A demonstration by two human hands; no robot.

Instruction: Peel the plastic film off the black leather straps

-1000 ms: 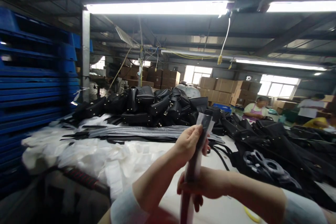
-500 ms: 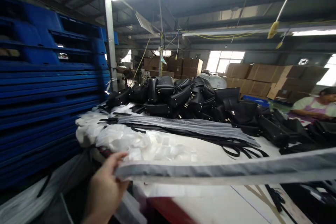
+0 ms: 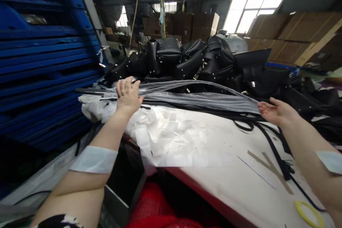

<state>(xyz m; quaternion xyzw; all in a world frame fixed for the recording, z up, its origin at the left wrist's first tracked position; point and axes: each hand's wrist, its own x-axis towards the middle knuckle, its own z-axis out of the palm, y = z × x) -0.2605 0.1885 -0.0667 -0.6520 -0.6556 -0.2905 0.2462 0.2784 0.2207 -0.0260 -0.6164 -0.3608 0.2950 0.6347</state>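
Observation:
My right hand [image 3: 276, 111] pinches the right end of a long strip in a clear plastic sleeve [image 3: 203, 82]. The strip bows upward between my hands, just above a bundle of similar sleeved dark strips [image 3: 208, 100] lying along the table. Over the strip's left end is my left hand [image 3: 128, 94], its fingers stretched out and spread; whether the palm touches the strip is hidden. White plastic wrappings [image 3: 171, 131] lie crumpled in front of the bundle.
Black bags [image 3: 171, 57] are heaped behind the strips. Blue pallets [image 3: 45, 60] tower at the left. The white table [image 3: 221, 181] carries black straps [image 3: 269, 142] and a yellow ring [image 3: 308, 213] on its right. Cardboard boxes [image 3: 307, 28] stand farther back.
The strip held low across the front has moved forward onto the bundle. My left hand has moved forward and opened its fingers. My right hand has come into view; the view has tilted down.

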